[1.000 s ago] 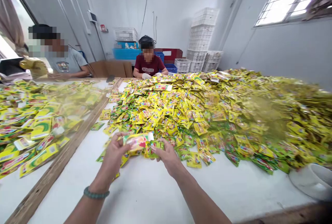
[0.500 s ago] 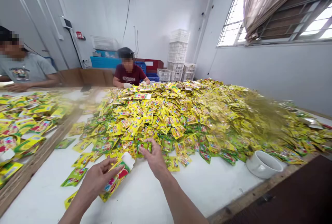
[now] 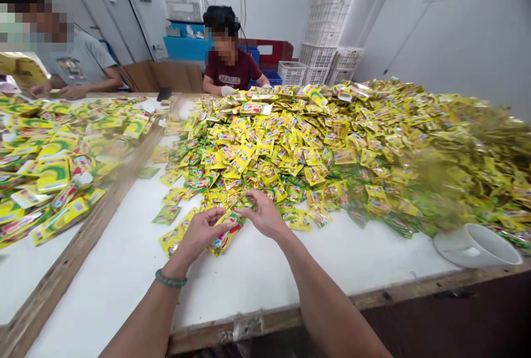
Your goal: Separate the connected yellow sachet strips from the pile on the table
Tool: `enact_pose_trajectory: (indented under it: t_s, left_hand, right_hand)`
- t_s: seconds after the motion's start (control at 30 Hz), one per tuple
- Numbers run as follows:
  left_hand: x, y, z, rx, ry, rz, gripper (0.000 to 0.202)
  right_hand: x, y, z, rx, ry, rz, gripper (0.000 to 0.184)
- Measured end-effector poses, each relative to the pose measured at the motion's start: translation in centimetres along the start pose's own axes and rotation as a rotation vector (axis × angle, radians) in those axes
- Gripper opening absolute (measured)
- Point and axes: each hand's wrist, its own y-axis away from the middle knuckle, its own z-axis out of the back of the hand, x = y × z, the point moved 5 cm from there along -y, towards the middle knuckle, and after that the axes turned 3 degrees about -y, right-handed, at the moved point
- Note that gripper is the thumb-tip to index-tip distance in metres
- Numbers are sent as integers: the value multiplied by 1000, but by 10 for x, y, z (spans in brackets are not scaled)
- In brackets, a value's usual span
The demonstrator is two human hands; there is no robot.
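Note:
My left hand (image 3: 202,236), with a green bead bracelet (image 3: 171,279) on its wrist, grips a small yellow printed box (image 3: 224,240). The box is tilted, its upper end pointing away from me. At that upper end my right hand (image 3: 265,215) pinches a small green packet (image 3: 244,202), partly hidden by the fingers. How far the packet sits inside the box I cannot tell. Just beyond both hands rises a big heap of yellow and green packets (image 3: 257,150). A few loose packets (image 3: 166,214) lie on the white tabletop left of the heap.
A wooden strip (image 3: 89,225) divides the table; yellow boxes (image 3: 53,172) are piled to its left. A white mug (image 3: 477,247) stands near the right front edge. Two people sit across the table, one in a maroon shirt (image 3: 232,77). White crates (image 3: 327,20) are stacked behind.
My right hand has brought the green packet from the heap's edge to the box's upper end. The hands are now close together. The view has tilted down and shifted left.

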Motion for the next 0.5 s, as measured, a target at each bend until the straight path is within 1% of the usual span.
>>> enact_pose_trajectory:
  t_s: [0.07, 0.1, 0.2, 0.27, 0.37, 0.5]
  left_hand:
    - [1, 0, 3, -26, 82, 45, 55]
    - [2, 0, 4, -33, 105, 56, 55]
    - [2, -1, 6, -8, 123, 57, 53]
    - [2, -1, 6, -3, 128, 54, 51]
    - [0, -1, 6, -18, 139, 38, 52]
    - [-1, -2, 5, -11, 115, 42, 54]
  right_hand:
    - [-1, 0, 0, -10, -82, -15, 24]
    - [0, 1, -1, 1, -77, -15, 20]
    - [7, 3, -4, 34, 60, 15, 9]
    - [11, 4, -3, 11, 103, 32, 6]
    - [11, 6, -5, -29, 63, 28, 10]
    - [12, 9, -15, 42, 34, -7, 17]
